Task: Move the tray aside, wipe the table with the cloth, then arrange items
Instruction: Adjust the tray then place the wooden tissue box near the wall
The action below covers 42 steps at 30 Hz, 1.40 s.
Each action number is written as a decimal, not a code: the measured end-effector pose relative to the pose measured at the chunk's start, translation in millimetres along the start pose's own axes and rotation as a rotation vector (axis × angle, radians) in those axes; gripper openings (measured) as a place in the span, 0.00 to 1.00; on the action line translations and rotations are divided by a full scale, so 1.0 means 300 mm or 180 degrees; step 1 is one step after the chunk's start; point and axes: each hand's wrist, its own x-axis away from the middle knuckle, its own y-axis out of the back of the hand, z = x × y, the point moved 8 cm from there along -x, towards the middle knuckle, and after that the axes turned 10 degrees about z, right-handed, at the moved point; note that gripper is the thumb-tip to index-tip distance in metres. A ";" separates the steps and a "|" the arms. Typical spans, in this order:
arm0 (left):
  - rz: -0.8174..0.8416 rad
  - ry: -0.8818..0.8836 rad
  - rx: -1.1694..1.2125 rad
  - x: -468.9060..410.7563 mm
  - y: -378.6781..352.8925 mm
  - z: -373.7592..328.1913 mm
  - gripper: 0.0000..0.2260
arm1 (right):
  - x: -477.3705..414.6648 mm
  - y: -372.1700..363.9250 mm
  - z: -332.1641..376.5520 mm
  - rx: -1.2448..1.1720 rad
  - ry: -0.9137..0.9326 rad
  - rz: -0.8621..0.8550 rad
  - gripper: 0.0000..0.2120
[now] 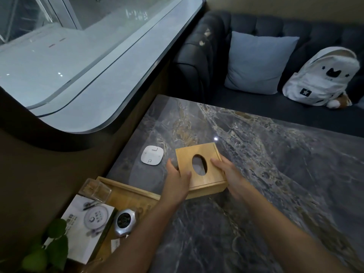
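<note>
A wooden tissue box (199, 156) with an oval hole in its lid is on the dark marble table (275, 174), near the left side. My left hand (178, 178) grips its left edge and my right hand (228, 172) grips its right edge. The wooden tray (128, 191) lies at the table's near left corner, partly under my left forearm. It holds a clear plastic box (94, 189), a white printed box (82, 223) and a round silver device (125, 221). No cloth is in view.
A white rounded square pad (152, 155) lies on the table left of the tissue box. A dark sofa (256, 22) beyond the table holds a pale blue cushion (258, 62) and a white backpack (323, 75). Green leaves (49, 249) are at the bottom left. A curved window ledge (98, 85) runs along the left.
</note>
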 end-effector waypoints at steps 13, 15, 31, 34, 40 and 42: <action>-0.0215 0.0253 -0.2798 0.182 -0.031 -0.050 0.34 | -0.107 -0.065 0.164 0.1639 -0.0208 0.0872 0.19; -0.0310 0.0268 -0.3288 0.194 -0.036 -0.085 0.31 | -0.116 -0.079 0.179 0.1779 0.0010 0.0829 0.21; -0.0140 -0.0086 0.0115 0.080 0.046 0.015 0.16 | 0.068 -0.100 -0.115 -0.0106 0.0387 -0.0477 0.41; -0.0201 -0.0199 0.0267 0.071 0.077 -0.005 0.13 | 0.049 -0.143 -0.117 -0.0472 0.0339 -0.0323 0.39; -0.0682 -0.0178 0.0313 0.063 0.232 -0.023 0.15 | -0.010 -0.283 -0.035 -0.0286 0.0305 -0.0139 0.41; -0.0898 -0.0116 0.0420 0.059 0.307 -0.021 0.18 | -0.039 -0.343 -0.006 -0.0147 0.0289 -0.0029 0.39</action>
